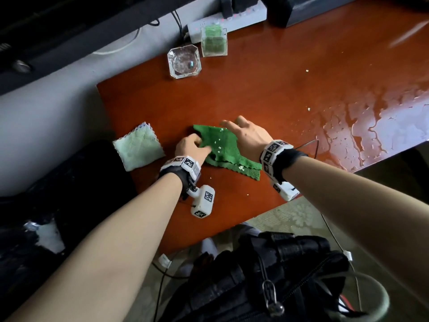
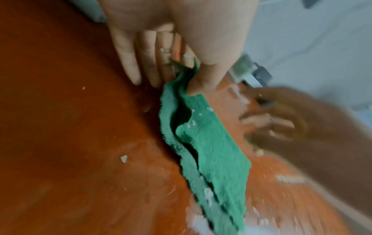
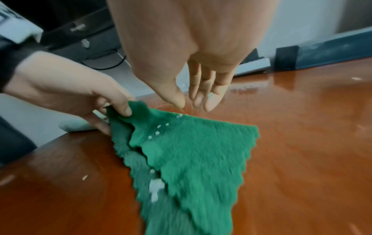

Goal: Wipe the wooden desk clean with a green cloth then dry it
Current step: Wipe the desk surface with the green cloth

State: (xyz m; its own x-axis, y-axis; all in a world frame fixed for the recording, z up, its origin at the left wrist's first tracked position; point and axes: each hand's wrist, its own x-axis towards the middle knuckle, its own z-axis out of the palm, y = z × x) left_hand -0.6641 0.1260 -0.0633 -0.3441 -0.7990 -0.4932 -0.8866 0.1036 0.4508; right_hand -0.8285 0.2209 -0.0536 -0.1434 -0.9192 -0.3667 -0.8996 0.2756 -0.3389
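A dark green cloth [image 1: 226, 148] with zigzag edges lies crumpled on the reddish wooden desk [image 1: 267, 84], dotted with white crumbs. My left hand [image 1: 191, 145] pinches its left edge between thumb and fingers; the wrist view shows the cloth [image 2: 203, 143] caught under the thumb. My right hand [image 1: 246, 131] hovers just above the cloth's [image 3: 187, 152] far right part with fingers [image 3: 211, 97] straight and holding nothing. A pale green folded cloth [image 1: 138, 146] lies at the desk's left edge. Water is pooled on the desk's right side [image 1: 380, 126].
A glass ashtray [image 1: 184, 62] and a clear box with green contents [image 1: 213, 41] stand at the back, before a white power strip [image 1: 232, 22]. Small white crumbs [image 1: 309, 109] are scattered on the wood. A black bag [image 1: 267, 282] sits below the desk's near edge.
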